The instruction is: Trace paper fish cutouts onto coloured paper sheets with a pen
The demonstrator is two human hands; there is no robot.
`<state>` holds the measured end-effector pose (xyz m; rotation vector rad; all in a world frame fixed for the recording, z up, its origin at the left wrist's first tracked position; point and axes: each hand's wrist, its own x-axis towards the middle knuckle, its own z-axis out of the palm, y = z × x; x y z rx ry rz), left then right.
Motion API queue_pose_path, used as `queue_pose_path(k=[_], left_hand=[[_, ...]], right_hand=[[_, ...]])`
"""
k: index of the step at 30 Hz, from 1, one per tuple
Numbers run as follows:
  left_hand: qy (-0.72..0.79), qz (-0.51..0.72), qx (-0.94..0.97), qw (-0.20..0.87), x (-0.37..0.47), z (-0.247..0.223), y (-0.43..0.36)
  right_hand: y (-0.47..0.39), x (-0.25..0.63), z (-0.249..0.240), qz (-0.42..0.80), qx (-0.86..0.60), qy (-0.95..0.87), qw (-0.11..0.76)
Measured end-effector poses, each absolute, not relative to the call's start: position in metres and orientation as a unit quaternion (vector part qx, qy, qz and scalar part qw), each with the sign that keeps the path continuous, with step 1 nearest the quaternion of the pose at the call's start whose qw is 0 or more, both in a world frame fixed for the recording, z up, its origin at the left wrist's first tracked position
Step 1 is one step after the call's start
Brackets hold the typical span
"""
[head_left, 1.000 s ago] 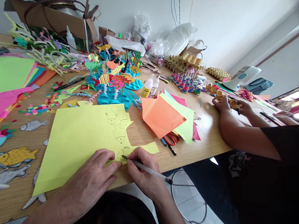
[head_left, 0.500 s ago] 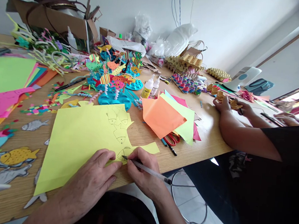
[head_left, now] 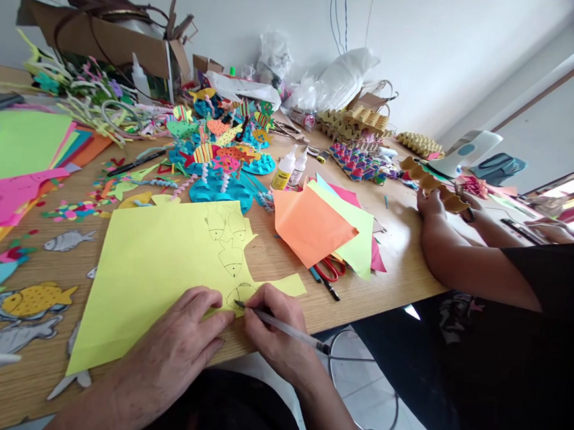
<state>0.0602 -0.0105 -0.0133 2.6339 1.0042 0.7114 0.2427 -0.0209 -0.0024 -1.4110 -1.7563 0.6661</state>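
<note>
A sheet of yellow paper lies at the table's front edge, with several fish outlines drawn in black along its right side. My left hand rests on the paper's lower part, fingers slightly bent and apart, holding nothing. A clear-barrelled pen is pinched in my right hand, its tip touching the lowest fish outline. Left of the paper are a yellow dotted fish cutout and grey fish cutouts.
Blue bases with colourful paper fish, glue bottles, orange paper and red-handled scissors stand or lie beyond the sheet. At right, a person's hands hold an egg-carton strip.
The other person's hands have raised and tilted the egg-carton strip. My hands and the pen show almost no movement; the view has shifted very slightly.
</note>
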Motion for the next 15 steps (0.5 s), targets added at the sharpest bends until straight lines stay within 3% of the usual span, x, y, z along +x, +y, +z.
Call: queue_pose_path(k=[15], left_hand=[[0.344,0.249,0.898,0.116,0.0617,-0.0152,-0.0112]], right_hand=[[-0.0210,0.2430,-0.0035,0.255,-0.553,-0.691,0.390]])
